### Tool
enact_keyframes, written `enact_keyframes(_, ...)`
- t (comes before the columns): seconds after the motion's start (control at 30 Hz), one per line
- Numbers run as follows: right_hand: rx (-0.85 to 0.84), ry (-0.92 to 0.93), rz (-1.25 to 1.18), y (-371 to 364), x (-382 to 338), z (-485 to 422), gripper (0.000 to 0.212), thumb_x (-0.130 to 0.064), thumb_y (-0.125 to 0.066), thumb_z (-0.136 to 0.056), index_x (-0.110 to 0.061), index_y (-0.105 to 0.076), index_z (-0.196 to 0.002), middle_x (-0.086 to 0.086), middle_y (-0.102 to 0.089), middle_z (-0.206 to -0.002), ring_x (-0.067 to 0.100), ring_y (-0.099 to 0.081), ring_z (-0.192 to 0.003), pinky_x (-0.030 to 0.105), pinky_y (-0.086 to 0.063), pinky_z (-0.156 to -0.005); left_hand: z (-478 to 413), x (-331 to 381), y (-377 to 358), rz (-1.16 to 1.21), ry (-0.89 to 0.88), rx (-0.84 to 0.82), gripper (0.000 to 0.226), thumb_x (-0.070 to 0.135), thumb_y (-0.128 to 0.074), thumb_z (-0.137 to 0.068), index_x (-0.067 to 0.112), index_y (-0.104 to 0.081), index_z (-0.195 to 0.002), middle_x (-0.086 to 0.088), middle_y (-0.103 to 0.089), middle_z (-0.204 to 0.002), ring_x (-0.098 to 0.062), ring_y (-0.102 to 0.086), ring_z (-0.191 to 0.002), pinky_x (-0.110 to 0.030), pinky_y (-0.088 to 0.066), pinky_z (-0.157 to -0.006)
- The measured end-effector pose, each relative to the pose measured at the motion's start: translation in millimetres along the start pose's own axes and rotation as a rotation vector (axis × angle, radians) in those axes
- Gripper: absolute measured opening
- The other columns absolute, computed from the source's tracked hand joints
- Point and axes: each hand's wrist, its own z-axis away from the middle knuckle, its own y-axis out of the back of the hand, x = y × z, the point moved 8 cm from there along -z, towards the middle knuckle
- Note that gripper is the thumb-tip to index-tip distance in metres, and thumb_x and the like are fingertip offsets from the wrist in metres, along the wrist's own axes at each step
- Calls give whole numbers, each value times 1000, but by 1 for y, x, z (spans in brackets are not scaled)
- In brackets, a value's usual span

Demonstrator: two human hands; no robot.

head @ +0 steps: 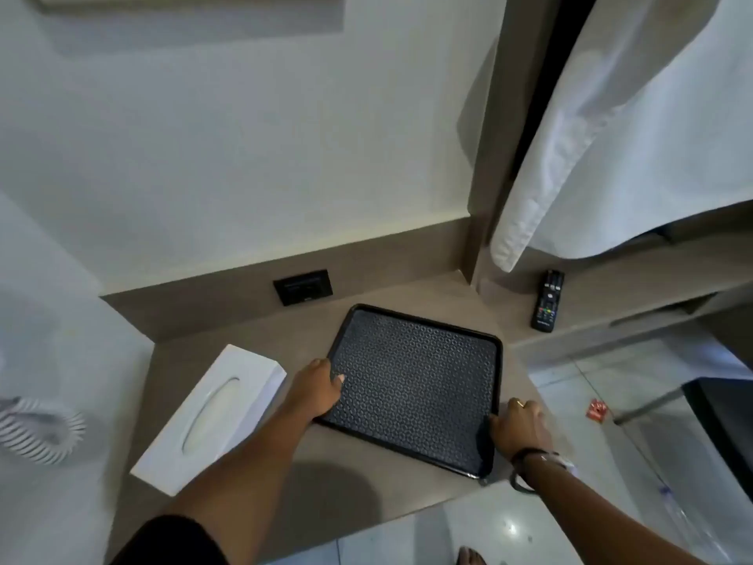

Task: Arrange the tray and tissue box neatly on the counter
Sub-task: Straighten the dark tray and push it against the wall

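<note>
Both hands grip the black patterned rectangular tray (419, 385) flat on the brown counter (252, 475): left hand (315, 391) on its left rim, right hand (519, 428) at its near right corner. The white rectangular tissue box (212, 418) lies just left, apart from the tray, with bare counter behind and in front.

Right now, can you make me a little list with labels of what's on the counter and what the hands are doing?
counter: brown, in a wall corner
tray: black, patterned, nothing on it, lying flat
tissue box: white, left of the tray, apart from it
left hand: gripping the tray's left edge
right hand: gripping the tray's near right corner
remote: black, on the lower shelf to the right
socket: dark, behind the tray
</note>
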Motion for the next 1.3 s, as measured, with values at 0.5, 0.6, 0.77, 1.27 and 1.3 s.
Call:
enact_keyframes(0.5,-40,-22,-314,-16,0,-53,16,-12,-56,-88,-3,-60,-100,24,-68,-100,33,-55,-80,32,-39,-72,-23,-33,-6,231,322,149,21,12,-61,-91,-7,-67,-91,-28,-71,-100,-43,-66,-96,-40,-52,-79)
enact_keyframes(0.6,-24,21,-255,-6,-11,-66,11,-17,-56,-88,-9,-60,-95,20,-68,-96,28,-48,-73,31,-37,-69,-8,-42,-6,231,342,194,21,14,-62,-88,-1,-62,-73,-27,-70,-86,-42,-66,-83,-35,-46,-65)
enact_keyframes(0.77,-21,103,-189,13,-36,-89,14,-21,-56,-86,-12,-63,-94,20,-68,-99,36,-58,-84,35,-44,-74,18,-52,-14,296,373,254,28,12,-61,-89,0,-56,-65,-30,-66,-80,-43,-64,-78,-42,-50,-67)
enact_keyframes(1.27,-55,208,-198,8,-43,-102,23,-19,-55,-93,-9,-66,-110,19,-70,-112,37,-63,-100,36,-46,-84,56,-50,-43,460,440,332,27,7,-57,-94,3,-49,-69,-17,-51,-70,-27,-49,-69,-33,-34,-66)
enact_keyframes(1.3,-50,211,-197,7,-42,-102,24,-20,-54,-93,-9,-66,-111,19,-69,-113,37,-63,-101,38,-47,-86,56,-51,-44,459,437,332,27,7,-57,-94,3,-49,-69,-18,-51,-70,-27,-49,-69,-34,-34,-66)
